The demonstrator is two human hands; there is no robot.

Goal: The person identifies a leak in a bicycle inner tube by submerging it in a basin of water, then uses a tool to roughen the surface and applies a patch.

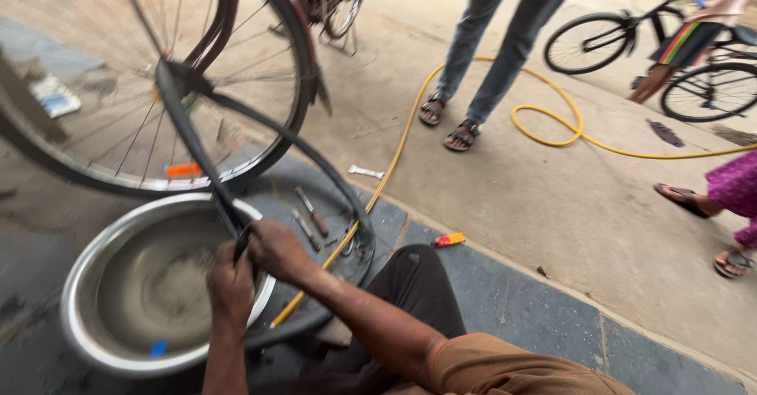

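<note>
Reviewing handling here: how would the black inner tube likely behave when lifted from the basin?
The black inner tube would probably flop, since it already droops in a loose curve. Both hands, left hand and right hand, pinch it over the steel basin; likely wet and slippery.

The bicycle wheel (pixel 150 72) is blurred and cut off above.

A small flat orange-and-yellow packet (pixel 450 240) is seen on the grey paving, right of the hands, near the kerb.
</note>
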